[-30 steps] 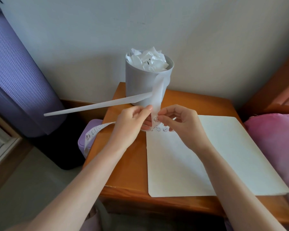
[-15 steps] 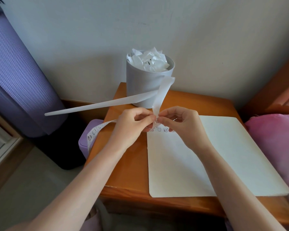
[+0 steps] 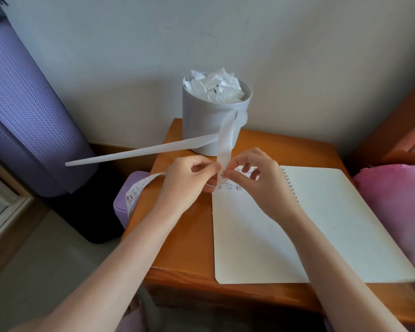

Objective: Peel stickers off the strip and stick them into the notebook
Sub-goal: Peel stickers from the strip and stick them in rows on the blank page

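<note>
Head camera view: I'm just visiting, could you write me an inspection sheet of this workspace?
Surface: wooden table.
Job's things: open spiral notebook lies flat, a few stickers near its top edge; sticker strip loops up and trails left.
Clutter: grey bin full of crumpled paper at the table's back.
Hands: left hand and right hand both pinch the strip above the notebook.
Cables: nothing seen.
Surroundings: purple mat roll left, pink cushion right, pale wall behind.
</note>
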Demonstrator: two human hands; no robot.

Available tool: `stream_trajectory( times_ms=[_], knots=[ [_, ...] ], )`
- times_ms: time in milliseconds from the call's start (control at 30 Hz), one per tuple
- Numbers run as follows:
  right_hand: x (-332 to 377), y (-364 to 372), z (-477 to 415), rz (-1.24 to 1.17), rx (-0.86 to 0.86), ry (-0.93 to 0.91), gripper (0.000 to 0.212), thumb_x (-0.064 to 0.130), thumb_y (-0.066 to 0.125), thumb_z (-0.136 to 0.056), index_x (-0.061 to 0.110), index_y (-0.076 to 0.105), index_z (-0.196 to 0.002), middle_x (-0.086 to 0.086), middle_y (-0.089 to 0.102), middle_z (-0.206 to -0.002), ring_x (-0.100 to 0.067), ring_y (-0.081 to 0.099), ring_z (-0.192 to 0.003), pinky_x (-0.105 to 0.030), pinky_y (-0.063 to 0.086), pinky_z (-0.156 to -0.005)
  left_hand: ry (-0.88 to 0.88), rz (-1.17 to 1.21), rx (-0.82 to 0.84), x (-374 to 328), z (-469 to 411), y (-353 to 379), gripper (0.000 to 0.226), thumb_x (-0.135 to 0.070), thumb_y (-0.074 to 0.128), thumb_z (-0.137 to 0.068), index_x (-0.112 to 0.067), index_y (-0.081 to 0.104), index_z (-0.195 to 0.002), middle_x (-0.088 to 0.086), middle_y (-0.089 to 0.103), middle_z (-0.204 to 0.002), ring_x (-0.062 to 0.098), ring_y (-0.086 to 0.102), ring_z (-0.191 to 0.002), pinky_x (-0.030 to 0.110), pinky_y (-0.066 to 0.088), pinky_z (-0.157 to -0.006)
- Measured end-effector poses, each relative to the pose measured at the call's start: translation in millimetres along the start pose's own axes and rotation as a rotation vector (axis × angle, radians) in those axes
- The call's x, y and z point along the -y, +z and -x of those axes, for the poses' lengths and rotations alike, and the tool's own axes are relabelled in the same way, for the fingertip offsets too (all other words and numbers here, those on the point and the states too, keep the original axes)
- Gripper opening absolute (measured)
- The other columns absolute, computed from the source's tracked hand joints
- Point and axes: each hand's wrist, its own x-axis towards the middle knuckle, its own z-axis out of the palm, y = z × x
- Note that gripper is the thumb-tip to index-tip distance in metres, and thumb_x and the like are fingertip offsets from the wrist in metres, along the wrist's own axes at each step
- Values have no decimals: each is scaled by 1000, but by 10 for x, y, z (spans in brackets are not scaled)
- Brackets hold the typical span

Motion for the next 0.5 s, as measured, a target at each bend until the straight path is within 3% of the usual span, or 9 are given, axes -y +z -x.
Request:
stream_trajectory(
  times_ms=[100, 200, 367, 500],
  knots=[
    [37, -20, 5, 12, -17, -31, 6, 27, 70, -82, 31, 64, -83, 12, 55, -99, -4, 48, -93, -11, 39, -68, -1, 10, -27, 8, -18, -10, 7, -25, 61, -89, -20, 66, -90, -7, 67, -77, 3, 68, -69, 12, 54, -59],
    [90, -56, 14, -47, -16, -39, 6, 26, 70, -83, 29, 64, -81, 12, 61, -92, -6, 52, -85, -15, 41, -65, -5, 7, -65, 19, -44, -14, 11, -24, 61, -89, -17, 68, -91, -2, 70, -80, 8, 69, -71, 18, 57, -62],
    [99, -76, 24, -150, 104, 93, 5, 22, 74, -79, 19, 70, -78, 11, 67, -71, -1, 56, -64, -19, 45, -62, 18, -8, -73, 27, -42, -26, 10, -23, 59, -90, -18, 67, -92, -9, 66, -75, -9, 64, -67, 6, 49, -54],
    [37, -24, 25, -129, 224, 245, 11, 22, 74, -79, 12, 73, -81, -4, 73, -78, -12, 61, -68, -40, 53, -74, 33, -29, -80, 34, -42, -30, 7, -24, 58, -90, -21, 65, -91, -14, 63, -74, -12, 62, -68, 5, 48, -54]
  ],
)
